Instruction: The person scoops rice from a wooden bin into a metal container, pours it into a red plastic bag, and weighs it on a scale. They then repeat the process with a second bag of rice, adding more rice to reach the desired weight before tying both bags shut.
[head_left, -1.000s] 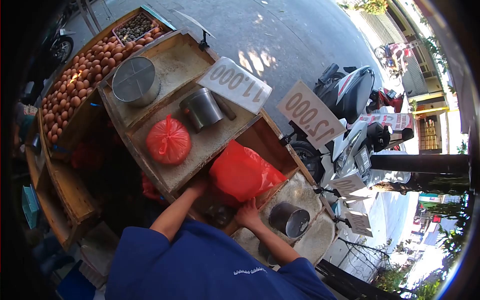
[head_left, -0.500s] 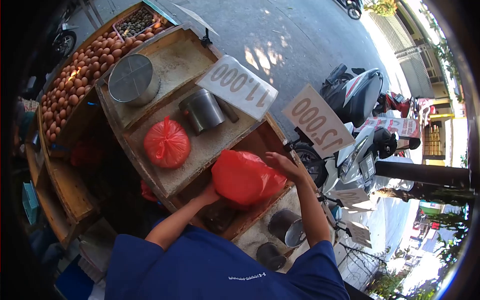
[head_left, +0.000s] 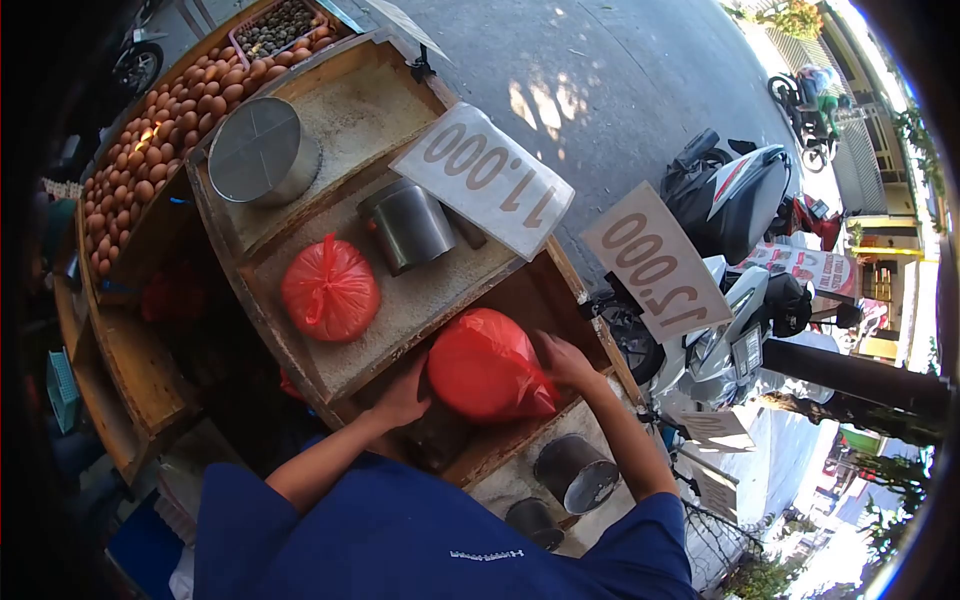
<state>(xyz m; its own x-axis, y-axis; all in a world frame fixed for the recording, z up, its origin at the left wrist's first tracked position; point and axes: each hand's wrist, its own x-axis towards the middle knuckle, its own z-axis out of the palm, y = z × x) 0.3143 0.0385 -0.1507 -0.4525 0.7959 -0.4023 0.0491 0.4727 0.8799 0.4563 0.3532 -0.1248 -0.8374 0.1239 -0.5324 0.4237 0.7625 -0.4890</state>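
A full red plastic bag (head_left: 482,365) bulges between my two hands over an open wooden compartment of the stall. At its left side is my left hand (head_left: 404,394), fingers stretched upward along the plastic. My right hand (head_left: 566,362) is open at the bag's right edge, with its fingertips against the thin, loose plastic there. A second red bag (head_left: 331,290), knotted on top, sits on the rice to the upper left. Beside that bag stands a metal measuring can (head_left: 408,228) with a handle.
A wider metal container (head_left: 262,150) rests in the far rice bin. Brown eggs (head_left: 150,165) and a basket of small speckled eggs (head_left: 272,30) lie left. Price signs (head_left: 490,175) jut over the right edge. Dark cans (head_left: 575,472) stand in the near rice. Motorbikes (head_left: 725,195) are parked beyond.
The bag held between my hands has turned and sits rounder. My left hand has come out from under its edge to its side, and my right hand has moved down against it.
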